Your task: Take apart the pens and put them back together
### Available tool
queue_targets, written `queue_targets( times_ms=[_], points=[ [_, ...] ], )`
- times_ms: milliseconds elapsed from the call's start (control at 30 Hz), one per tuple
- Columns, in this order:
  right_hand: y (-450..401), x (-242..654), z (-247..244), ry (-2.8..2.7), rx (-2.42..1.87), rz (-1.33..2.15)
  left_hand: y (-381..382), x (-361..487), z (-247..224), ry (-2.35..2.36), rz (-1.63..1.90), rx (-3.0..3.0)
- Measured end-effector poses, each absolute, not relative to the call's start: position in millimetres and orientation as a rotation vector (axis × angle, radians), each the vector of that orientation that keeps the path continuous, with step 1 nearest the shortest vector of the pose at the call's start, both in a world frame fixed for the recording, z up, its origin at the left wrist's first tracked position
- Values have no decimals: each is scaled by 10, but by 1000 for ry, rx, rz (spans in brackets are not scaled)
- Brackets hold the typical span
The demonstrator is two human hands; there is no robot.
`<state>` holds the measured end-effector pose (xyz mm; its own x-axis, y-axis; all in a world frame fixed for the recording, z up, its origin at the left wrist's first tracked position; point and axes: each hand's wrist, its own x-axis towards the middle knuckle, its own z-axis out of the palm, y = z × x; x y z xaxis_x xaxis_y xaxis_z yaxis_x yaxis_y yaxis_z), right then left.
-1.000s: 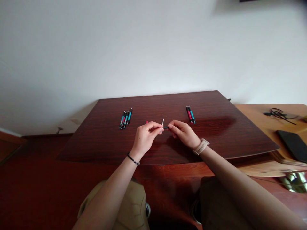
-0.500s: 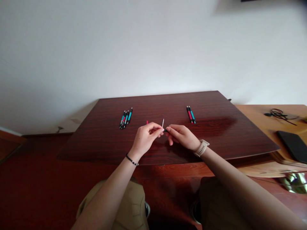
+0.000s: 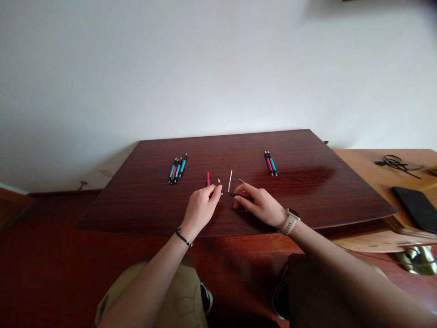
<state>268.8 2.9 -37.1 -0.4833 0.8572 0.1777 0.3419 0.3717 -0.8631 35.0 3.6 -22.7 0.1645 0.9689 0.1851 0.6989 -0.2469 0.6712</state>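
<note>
My left hand point(image 3: 204, 203) is low over the table, thumb and fingers pinched together; a tiny pale bit shows at the fingertips, too small to name. In my right hand point(image 3: 260, 206) a black pen part point(image 3: 234, 195) is gripped, its end pointing left. A thin white pen refill point(image 3: 230, 181) lies between the hands. Just beyond my left fingers are a pink pen barrel point(image 3: 208, 177), partly hidden, and a small white piece point(image 3: 219, 181). A little metallic piece point(image 3: 241, 181) shows by my right knuckles.
Several pens point(image 3: 177, 169) in blue, pink and black lie in a group on the left of the dark wooden table point(image 3: 225, 150). Two more pens point(image 3: 271, 164) lie at right. A lighter desk holds a black cable point(image 3: 396, 162) and a flat black device point(image 3: 414, 207).
My hands have come apart and lowered toward the table. The refill, upright at my left fingers before, now lies between them. More of the pink barrel and small pieces show.
</note>
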Motion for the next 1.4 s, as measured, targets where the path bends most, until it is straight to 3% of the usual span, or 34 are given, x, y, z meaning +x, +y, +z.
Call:
queue_targets(
  times_ms=[333,933,1200,1400],
  points=[
    [403,3094,-455,-1858,-1354,449,120,258,-313,1398,1002,1892],
    [495,3010,-460,-1991,-1916,236,43,456,-348,1398,958,2028],
    [475,3051,-455,-1913,-1805,266,25,457,-352,1387,952,2075],
    [296,2982,-298,-2018,-1281,371,-20,493,-320,1294,988,2026]
  ],
)
